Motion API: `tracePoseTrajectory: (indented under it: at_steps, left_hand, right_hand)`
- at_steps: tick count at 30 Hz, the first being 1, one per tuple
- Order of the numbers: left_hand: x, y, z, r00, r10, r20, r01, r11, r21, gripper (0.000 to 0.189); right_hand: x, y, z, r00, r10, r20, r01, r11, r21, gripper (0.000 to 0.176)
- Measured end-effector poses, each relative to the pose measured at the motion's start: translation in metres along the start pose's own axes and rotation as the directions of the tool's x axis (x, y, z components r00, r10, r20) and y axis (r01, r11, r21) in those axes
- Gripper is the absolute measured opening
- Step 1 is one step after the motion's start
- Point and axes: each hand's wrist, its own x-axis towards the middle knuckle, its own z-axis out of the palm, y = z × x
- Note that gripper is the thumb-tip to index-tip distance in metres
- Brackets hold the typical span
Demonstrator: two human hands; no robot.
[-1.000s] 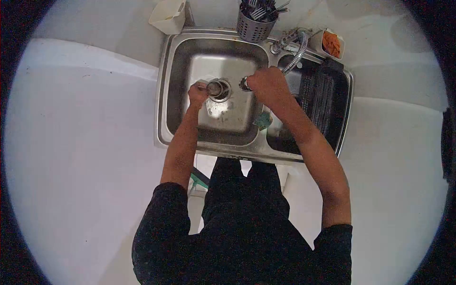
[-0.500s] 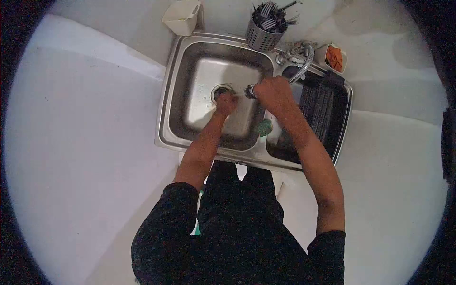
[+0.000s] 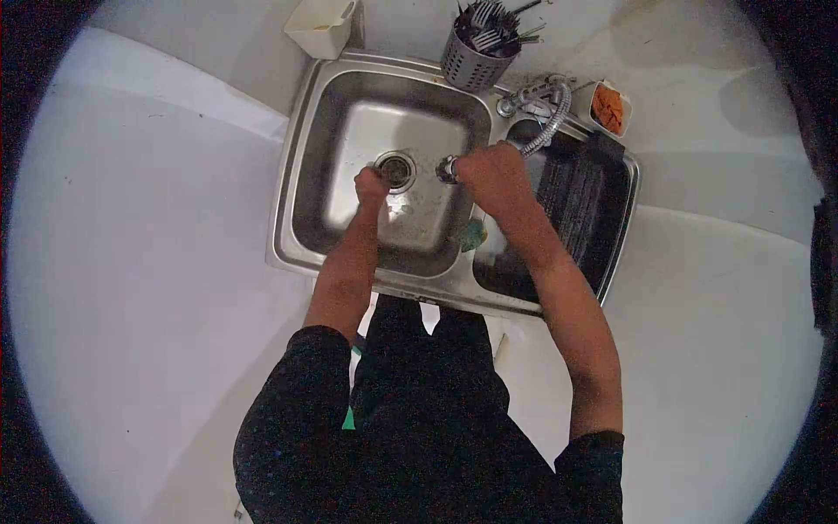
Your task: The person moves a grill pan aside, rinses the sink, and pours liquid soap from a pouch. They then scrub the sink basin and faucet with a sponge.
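My right hand (image 3: 493,177) is wrapped round the spray head (image 3: 447,169) of the faucet, over the right side of the large basin. A ribbed metal hose (image 3: 550,129) runs from it up to the tap. My left hand (image 3: 372,185) is over the large steel basin (image 3: 349,131), just left of the round drain (image 3: 395,172). Its fingers are curled; whether they hold anything is too small to tell. A green sponge (image 3: 472,235) lies on the divider between the basins.
Behind the sink stands a perforated holder (image 3: 472,65) with forks and other cutlery. A white container (image 3: 321,28) is at the back left, and a small one with orange contents (image 3: 608,109) at the back right. A dark ribbed rack (image 3: 567,196) sits in the right basin.
My left hand has moved left from over the drain, which now shows fully. My right hand still grips the spray head. The whole view has shifted slightly.
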Motion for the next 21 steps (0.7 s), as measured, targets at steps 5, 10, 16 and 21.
tracePoseTrajectory:
  at_steps: [5,10,16,21]
  left_hand:
    - [0.000,0.016,-0.008,0.990,-0.127,-0.067,0.126,0.992,-0.013,0.023]
    - [-0.007,0.030,-0.013,0.984,-0.134,-0.121,0.113,0.980,-0.166,0.018]
    - [0.004,0.007,-0.004,0.999,-0.030,0.021,0.031,0.998,-0.047,0.022]
    - [0.005,0.030,-0.016,0.974,-0.225,0.008,0.225,0.974,-0.027,0.026]
  right_hand:
    - [0.002,-0.001,-0.005,1.000,-0.015,0.005,0.015,1.000,0.018,0.005]
    - [0.001,-0.005,-0.009,0.999,0.005,-0.035,-0.003,0.998,0.056,0.004]
    - [0.001,-0.001,-0.011,1.000,-0.019,-0.004,0.019,0.999,-0.027,0.006]
    - [0.004,-0.012,-0.031,0.989,0.049,0.139,-0.053,0.998,0.022,0.013]
